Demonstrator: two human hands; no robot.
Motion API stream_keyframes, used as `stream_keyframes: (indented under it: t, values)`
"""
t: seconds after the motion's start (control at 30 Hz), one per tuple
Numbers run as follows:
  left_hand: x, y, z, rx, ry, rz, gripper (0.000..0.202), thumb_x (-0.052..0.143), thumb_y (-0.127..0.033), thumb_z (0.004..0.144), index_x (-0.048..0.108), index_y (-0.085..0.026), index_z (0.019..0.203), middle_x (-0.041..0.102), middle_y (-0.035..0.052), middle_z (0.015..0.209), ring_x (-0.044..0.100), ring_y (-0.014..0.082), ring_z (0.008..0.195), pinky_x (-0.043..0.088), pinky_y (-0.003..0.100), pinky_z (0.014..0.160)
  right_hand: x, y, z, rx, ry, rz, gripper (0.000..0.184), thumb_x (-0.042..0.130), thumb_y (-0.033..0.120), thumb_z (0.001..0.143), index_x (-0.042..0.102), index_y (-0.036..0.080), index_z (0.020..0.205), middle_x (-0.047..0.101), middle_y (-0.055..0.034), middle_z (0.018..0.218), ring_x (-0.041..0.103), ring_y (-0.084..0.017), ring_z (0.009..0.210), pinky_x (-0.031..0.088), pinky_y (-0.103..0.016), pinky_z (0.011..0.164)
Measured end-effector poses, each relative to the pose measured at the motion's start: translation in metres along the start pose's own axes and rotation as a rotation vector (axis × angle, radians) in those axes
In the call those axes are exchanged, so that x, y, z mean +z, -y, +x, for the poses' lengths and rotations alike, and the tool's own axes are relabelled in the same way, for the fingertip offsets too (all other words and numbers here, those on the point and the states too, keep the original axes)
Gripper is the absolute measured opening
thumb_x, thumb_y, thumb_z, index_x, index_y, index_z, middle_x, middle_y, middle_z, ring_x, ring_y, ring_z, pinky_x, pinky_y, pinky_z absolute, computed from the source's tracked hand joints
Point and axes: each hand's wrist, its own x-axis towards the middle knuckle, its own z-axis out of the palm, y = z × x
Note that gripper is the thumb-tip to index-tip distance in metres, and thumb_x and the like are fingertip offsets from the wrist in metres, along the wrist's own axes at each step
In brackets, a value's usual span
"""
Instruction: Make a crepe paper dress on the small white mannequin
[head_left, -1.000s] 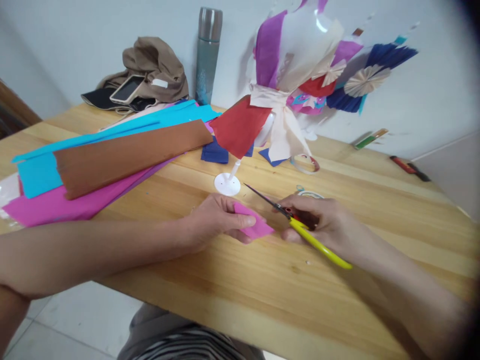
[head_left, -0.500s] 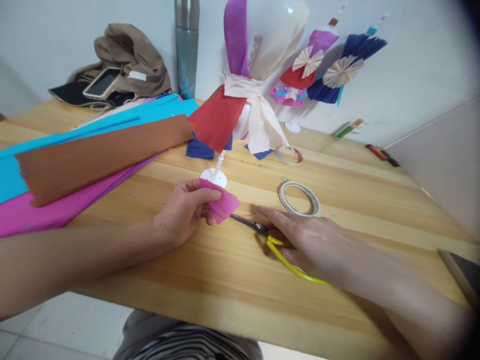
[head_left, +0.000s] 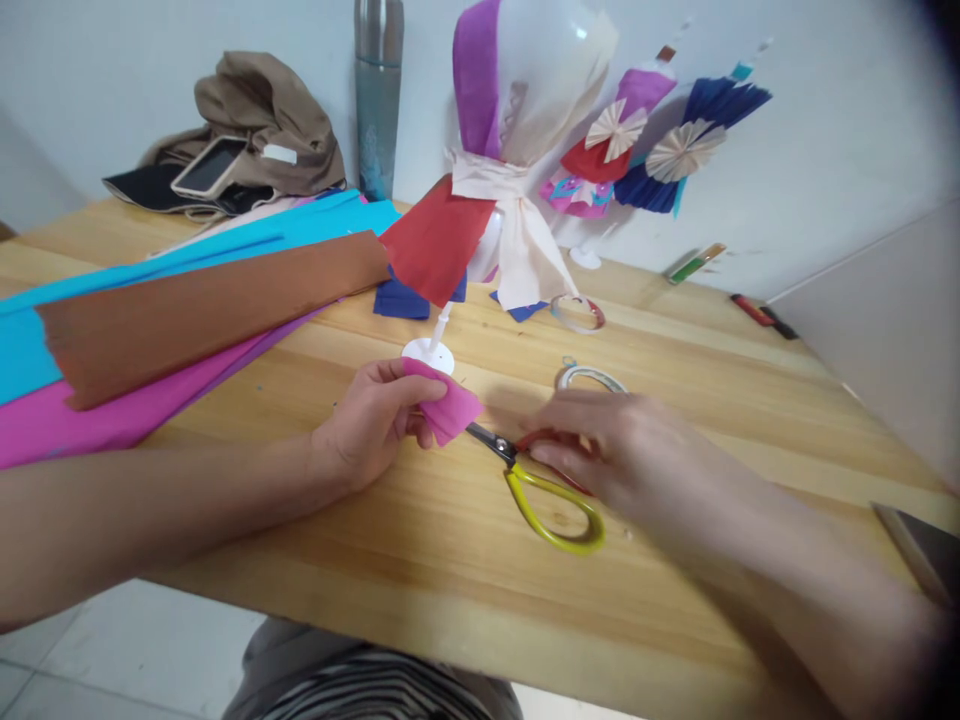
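Note:
My left hand [head_left: 375, 420] pinches a small folded piece of pink crepe paper [head_left: 453, 410] between thumb and fingers, above the wooden table. Just to its right lie scissors [head_left: 504, 446] with one yellow and one red handle, the blade tips close to or under the paper's edge. My right hand [head_left: 600, 440], slightly blurred, has its fingers closed around the red handle, while the yellow loop lies free. Behind that hand a roll of white tape [head_left: 592, 375] is partly hidden. A small white stand base [head_left: 429, 354] shows just beyond the pink paper.
Brown [head_left: 217, 315], blue and pink paper sheets lie at the left. A white form draped in purple, red [head_left: 439, 240] and cream paper stands at the middle back. Behind are a bottle [head_left: 377, 120], a brown cap, a phone [head_left: 210, 166] and two decorated paper figures. Markers [head_left: 752, 310] lie right.
My right hand has shifted and curled its fingers at the red handle. The scissors have turned and slid slightly left, baring the yellow loop. My left hand holds the pink paper nearly still.

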Motion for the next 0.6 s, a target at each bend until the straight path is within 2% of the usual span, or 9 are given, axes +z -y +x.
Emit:
stream_keyframes:
  t: [0.1,0.23,0.33,0.5,0.6]
  values:
    - [0.000,-0.001,0.001,0.000,-0.003,-0.014,0.011,0.077,-0.018,0.056,0.067,-0.013,0.054,0.067,0.0025,0.054,0.054,0.0097,0.043,0.039,0.020,0.038,0.005,-0.009,0.030,-0.005,-0.022,0.073,0.016,0.059,0.016,0.087,0.071,0.023,0.081,0.068,-0.0054,0.080,0.064,-0.020,0.070,0.047,-0.031,0.062]
    - [-0.001,-0.002,0.002,-0.020,0.007,-0.019,0.011,0.078,-0.018,0.056,0.068,-0.013,0.056,0.069,0.0033,0.056,0.053,0.0093,0.041,0.038,0.020,0.037,0.014,-0.019,0.056,-0.149,0.125,0.129,0.016,0.059,0.008,0.080,0.070,0.020,0.077,0.067,-0.0033,0.080,0.062,-0.016,0.072,0.044,-0.027,0.065]
    - [-0.003,-0.003,0.001,-0.039,0.021,-0.012,0.011,0.078,-0.019,0.057,0.070,-0.012,0.060,0.071,0.0049,0.060,0.054,0.0094,0.042,0.039,0.020,0.039,0.018,-0.020,0.058,-0.182,0.161,0.143,0.016,0.056,0.009,0.083,0.066,0.018,0.074,0.066,-0.0027,0.078,0.060,-0.016,0.072,0.042,-0.027,0.065]
    - [-0.004,-0.003,0.001,-0.053,0.039,-0.014,0.009,0.077,-0.019,0.059,0.071,-0.013,0.061,0.071,0.0048,0.061,0.055,0.0098,0.044,0.039,0.020,0.040,0.019,-0.016,0.054,-0.136,0.081,0.133,0.017,0.047,0.018,0.092,0.054,0.020,0.076,0.057,-0.0018,0.075,0.051,-0.016,0.067,0.039,-0.029,0.065]
    - [-0.004,-0.003,0.001,-0.057,0.025,-0.004,0.009,0.077,-0.019,0.059,0.071,-0.012,0.061,0.070,0.0046,0.060,0.055,0.0104,0.045,0.039,0.021,0.040,0.011,-0.020,0.052,-0.100,0.041,0.188,0.019,0.043,0.024,0.095,0.048,0.021,0.077,0.055,-0.0018,0.075,0.048,-0.016,0.067,0.038,-0.030,0.066]
